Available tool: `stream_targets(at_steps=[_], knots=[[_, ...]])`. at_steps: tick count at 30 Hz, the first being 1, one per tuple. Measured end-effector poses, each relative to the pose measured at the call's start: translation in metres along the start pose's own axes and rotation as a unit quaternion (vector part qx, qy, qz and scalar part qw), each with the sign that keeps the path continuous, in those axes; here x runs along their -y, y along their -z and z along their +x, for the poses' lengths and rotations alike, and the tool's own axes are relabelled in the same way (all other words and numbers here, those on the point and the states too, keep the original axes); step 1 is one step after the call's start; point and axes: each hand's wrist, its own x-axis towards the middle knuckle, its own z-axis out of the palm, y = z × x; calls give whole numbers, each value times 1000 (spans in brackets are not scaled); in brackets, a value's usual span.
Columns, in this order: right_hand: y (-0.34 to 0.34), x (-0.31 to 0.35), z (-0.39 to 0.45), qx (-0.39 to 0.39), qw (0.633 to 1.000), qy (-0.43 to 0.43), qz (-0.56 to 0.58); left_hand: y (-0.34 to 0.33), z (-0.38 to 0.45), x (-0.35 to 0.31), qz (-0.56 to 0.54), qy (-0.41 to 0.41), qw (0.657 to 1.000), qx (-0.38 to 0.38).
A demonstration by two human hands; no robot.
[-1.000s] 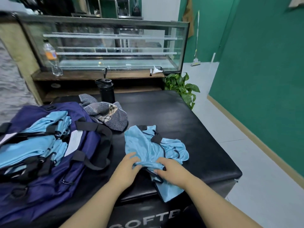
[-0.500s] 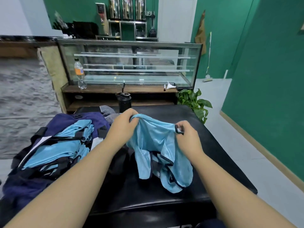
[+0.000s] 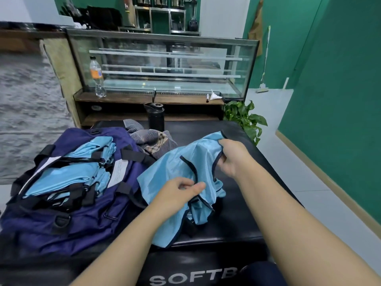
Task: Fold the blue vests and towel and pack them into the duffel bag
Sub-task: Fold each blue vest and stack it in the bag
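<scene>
Left hand [image 3: 177, 193] and right hand [image 3: 231, 157] grip blue vest [image 3: 175, 172].

A black padded bench [image 3: 237, 228], printed with white lettering on its near edge, is set before a glass display case [image 3: 165, 65] on a wooden counter. A clear bottle [image 3: 97, 77] with an orange label is stood on the counter's left end, and a black flask [image 3: 156, 116] is placed at the bench's far edge. A leafy green plant [image 3: 245, 118] is seen beside the green wall [image 3: 340, 89].

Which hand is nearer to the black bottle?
Right. The right hand grips the blue vest just below and right of the black bottle; the left hand pinches the vest nearer the person.
</scene>
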Motion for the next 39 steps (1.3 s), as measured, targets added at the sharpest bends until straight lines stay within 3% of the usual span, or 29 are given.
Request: stream_targets(at_steps=[3, 5, 10, 17, 21, 25, 29, 35, 39], knots=[[-7, 1, -2, 23, 996, -23, 87, -11, 5, -2, -6, -49, 998, -25], [-10, 2, -3, 51, 996, -13, 73, -5, 11, -13, -56, -73, 994, -67], [-1, -4, -4, 94, 979, 27, -179, 31, 16, -44, -180, -133, 970, -98], [-3, -22, -21, 234, 922, 104, -291, 59, 16, -52, -146, -132, 979, -59], [-7, -17, -29, 272, 907, 154, -283, 71, 15, -53, -137, -156, 978, -35], [-9, -14, -35, 292, 903, 175, -261, 75, 12, -48, -138, -122, 982, -36], [-6, -28, -32, 264, 906, 194, -268, 67, 0, -28, -158, -126, 979, -22], [1, -42, -35, 300, 908, 172, -237, 67, -15, -4, -226, -156, 960, -49], [0, -47, -35, 294, 912, 155, -240, 65, -17, -2, -180, -162, 967, -78]])
